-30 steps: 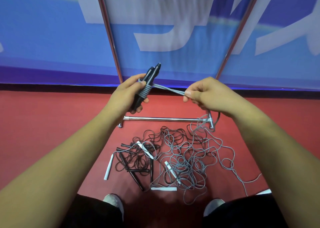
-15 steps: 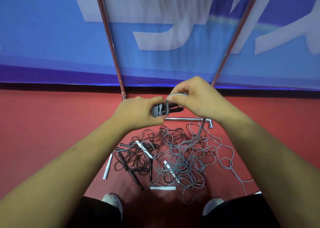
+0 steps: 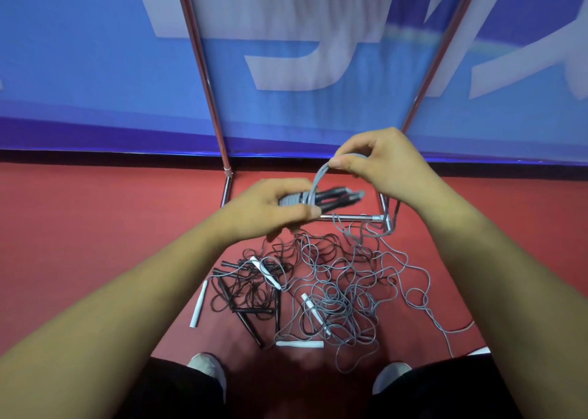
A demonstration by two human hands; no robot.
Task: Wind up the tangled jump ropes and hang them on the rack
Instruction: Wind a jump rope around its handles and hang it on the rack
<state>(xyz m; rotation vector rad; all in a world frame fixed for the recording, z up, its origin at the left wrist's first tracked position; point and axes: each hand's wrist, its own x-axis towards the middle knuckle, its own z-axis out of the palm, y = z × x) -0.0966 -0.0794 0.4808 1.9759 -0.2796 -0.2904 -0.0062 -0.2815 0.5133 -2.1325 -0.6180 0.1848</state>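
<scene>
Grey cord (image 3: 318, 180) pinched by right hand (image 3: 385, 164), left hand (image 3: 264, 210) gripping two black handles (image 3: 339, 197).

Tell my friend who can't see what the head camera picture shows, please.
The left hand grips black handles while the right hand pinches a grey cord looping over them. More tangled ropes lie on the red floor below, by a metal rack.

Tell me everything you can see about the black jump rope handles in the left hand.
The black handles are two slim, plastic-looking sticks held side by side, roughly level, tips pointing right. The left hand grips their other ends, where grey cord is wound round them in tight turns. One strand arcs up to the right hand, which pinches it. They are above the tangled pile on the red floor.
</scene>
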